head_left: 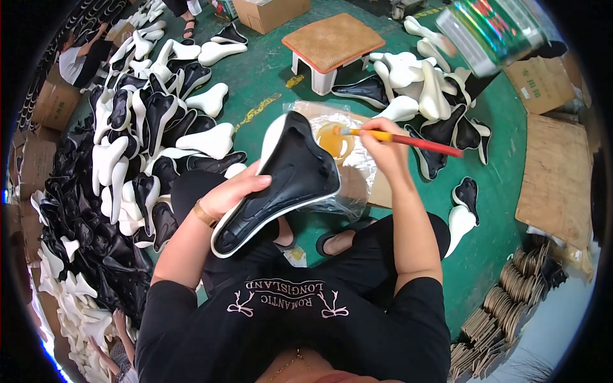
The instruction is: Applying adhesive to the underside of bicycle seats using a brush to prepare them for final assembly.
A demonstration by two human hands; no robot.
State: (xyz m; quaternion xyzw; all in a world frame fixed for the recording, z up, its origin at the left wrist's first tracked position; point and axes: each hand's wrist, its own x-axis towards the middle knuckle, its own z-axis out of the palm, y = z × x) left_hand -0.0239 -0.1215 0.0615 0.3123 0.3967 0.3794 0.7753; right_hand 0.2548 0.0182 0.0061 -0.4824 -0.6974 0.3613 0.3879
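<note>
On my head feed, the left hand [230, 195] grips a white-rimmed bicycle saddle [288, 179] by its edge, thumb over the black hollow side, leftward and wearer-side of the amber puddle [331, 144]. The right hand [385, 142], fingers closed round a red-and-yellow-handled paintbrush [424, 144], holds the tip over that puddle (whether it touches, I can't tell). I'd judge the step in hand as loading the brush; the next move calls for a steady saddle and a drip-free lift.

Saddle [287, 175] left of brush [408, 140], saddle heap [158, 121] farther left, stool [335, 43] ahead
</note>
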